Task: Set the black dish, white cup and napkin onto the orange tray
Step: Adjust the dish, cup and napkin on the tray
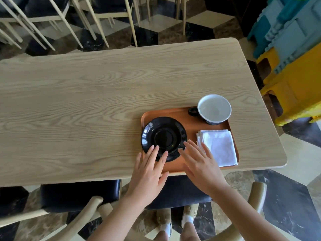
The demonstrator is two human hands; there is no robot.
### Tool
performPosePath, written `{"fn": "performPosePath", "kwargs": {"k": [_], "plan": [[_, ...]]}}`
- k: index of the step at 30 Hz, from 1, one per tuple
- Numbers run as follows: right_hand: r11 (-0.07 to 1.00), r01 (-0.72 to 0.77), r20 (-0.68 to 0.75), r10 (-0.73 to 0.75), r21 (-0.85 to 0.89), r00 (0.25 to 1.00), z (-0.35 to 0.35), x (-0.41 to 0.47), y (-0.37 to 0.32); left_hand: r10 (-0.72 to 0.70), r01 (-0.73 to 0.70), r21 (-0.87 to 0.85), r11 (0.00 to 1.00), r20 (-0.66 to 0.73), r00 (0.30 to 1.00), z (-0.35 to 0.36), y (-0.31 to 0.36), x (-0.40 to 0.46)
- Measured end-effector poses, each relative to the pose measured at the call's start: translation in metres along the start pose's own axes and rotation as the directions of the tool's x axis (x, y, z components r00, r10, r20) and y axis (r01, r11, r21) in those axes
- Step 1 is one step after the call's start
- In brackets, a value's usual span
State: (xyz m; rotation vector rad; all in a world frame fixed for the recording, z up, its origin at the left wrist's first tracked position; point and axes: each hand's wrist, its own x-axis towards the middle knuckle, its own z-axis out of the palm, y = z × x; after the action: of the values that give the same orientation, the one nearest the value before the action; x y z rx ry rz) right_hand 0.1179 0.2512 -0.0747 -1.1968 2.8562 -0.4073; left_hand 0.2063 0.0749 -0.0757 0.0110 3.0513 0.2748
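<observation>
The orange tray lies at the near right of the wooden table. On its left half rests the black dish. A white cup with a black handle stands at the tray's far right corner. A folded white napkin lies on the near right of the tray. My left hand is flat with fingers spread, fingertips over the dish's near rim. My right hand is also spread, its fingertips at the dish's right rim, beside the napkin. Neither hand holds anything.
The wooden table stretches left and away. A dark cushioned chair sits under the near edge. More chairs stand beyond the far edge. Yellow and blue plastic blocks stand to the right of the table.
</observation>
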Motion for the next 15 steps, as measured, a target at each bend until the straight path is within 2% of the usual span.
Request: {"fn": "performPosePath", "kwargs": {"k": [5,8,13,15], "plan": [[0.991,-0.126,-0.213,0.114,-0.043,0.97,-0.035,0.037,0.046,0.093,-0.092,0.016,0.996,-0.172,0.981,-0.026,0.014,0.081],[0.968,-0.241,-0.263,0.215,-0.07,0.94,-0.049,0.059,0.084,0.087,-0.085,0.014,0.996,-0.181,0.98,-0.035,0.027,0.139],[0.906,-0.412,-0.093,0.404,-0.1,0.91,-0.047,0.075,0.13,0.024,-0.024,0.011,1.0,-0.027,0.999,-0.022,0.049,0.197],[0.89,-0.451,-0.053,0.449,-0.061,0.892,-0.043,0.075,0.138,0.003,-0.003,0.005,1.0,0.009,1.0,-0.016,0.053,0.205]]}}
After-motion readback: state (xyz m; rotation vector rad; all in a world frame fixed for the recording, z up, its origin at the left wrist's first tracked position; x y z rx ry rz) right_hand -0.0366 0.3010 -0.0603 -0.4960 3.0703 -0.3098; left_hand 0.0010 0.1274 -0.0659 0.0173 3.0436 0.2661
